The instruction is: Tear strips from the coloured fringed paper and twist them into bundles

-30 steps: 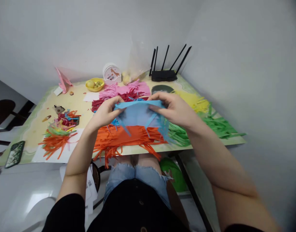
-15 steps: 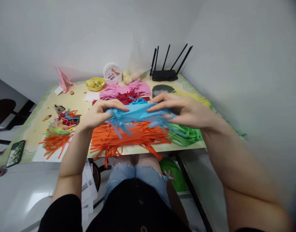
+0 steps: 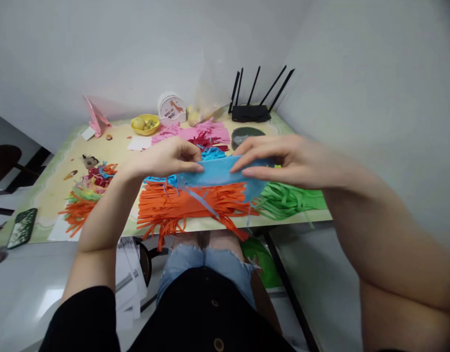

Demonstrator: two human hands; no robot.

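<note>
A light blue sheet of fringed tissue paper (image 3: pixel 215 171) is stretched between my hands above the table, a few loose strips trailing below it. My left hand (image 3: pixel 169 156) pinches its left part between thumb and fingers. On the other side my right hand (image 3: pixel 280 159) grips the paper with thumb below and fingers on top; its edges are a little blurred. Underneath lies a fringed orange paper piece (image 3: pixel 195 200). Green paper strips (image 3: pixel 291 200) spread to its right. Darker blue strips (image 3: pixel 213 153) and a pink fringed piece (image 3: pixel 191 133) lie behind.
On the left of the table are a pile of mixed paper strips (image 3: pixel 85 195) and a phone (image 3: pixel 22 228). Along the back stand a yellow bowl of fruit (image 3: pixel 145 126), a white round box (image 3: pixel 171 108), a dark bowl (image 3: pixel 247 137) and a black router (image 3: pixel 250 113).
Both hands have shifted, the left slightly up and the right a little to the right. The blue paper now hangs flatter, with its fringe swung lower and less bunched.
</note>
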